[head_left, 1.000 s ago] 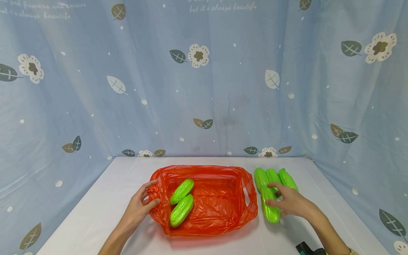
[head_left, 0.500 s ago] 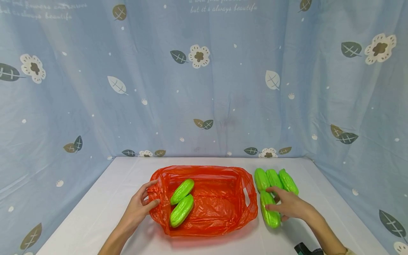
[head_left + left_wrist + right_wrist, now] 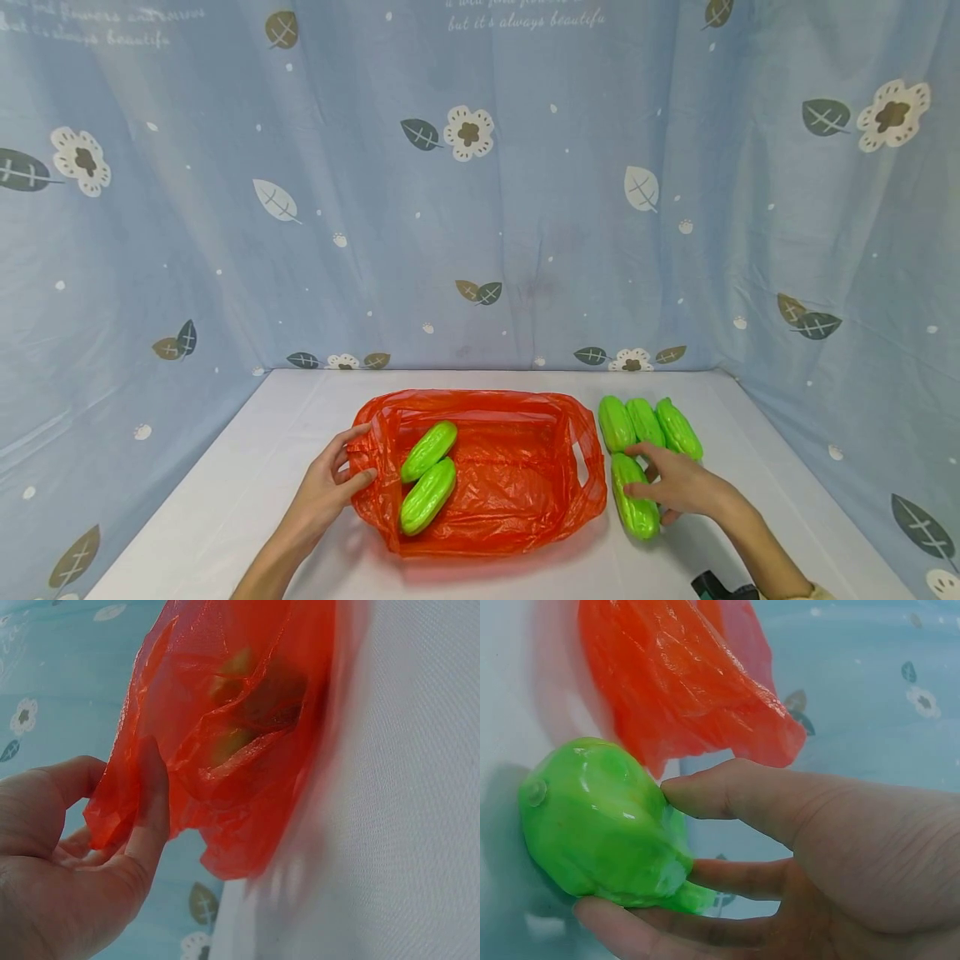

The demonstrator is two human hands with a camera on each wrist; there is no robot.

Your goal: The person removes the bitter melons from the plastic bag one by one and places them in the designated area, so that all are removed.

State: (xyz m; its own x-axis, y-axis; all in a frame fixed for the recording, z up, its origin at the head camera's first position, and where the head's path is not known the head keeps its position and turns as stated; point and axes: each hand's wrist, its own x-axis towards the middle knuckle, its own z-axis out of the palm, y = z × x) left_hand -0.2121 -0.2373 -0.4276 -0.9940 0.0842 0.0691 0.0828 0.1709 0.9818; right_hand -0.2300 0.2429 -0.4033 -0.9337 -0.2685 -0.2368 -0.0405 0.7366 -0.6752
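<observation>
A red plastic bag (image 3: 510, 492) lies with its mouth spread wide on the table. My left hand (image 3: 330, 475) pinches its left edge between thumb and fingers, seen close in the left wrist view. Two bright green cucumbers sit at the bag's left side, the far one (image 3: 429, 452) and the near one (image 3: 427, 497). Right of the bag, my right hand (image 3: 682, 482) holds another green cucumber (image 3: 636, 512) low on the table. In the right wrist view my thumb touches one side of this cucumber (image 3: 592, 817), and fingers curl along the other side.
Beyond the right hand, three more green cucumbers (image 3: 617, 425) lie side by side on the white table (image 3: 315, 392). A cutout handle shows at the bag's right end. A blue patterned curtain (image 3: 525, 208) surrounds the table. A black device (image 3: 720, 587) is by the right wrist.
The right hand and the cucumber at it have shifted slightly toward the near table edge, away from the three behind. The left hand and bag stay put.
</observation>
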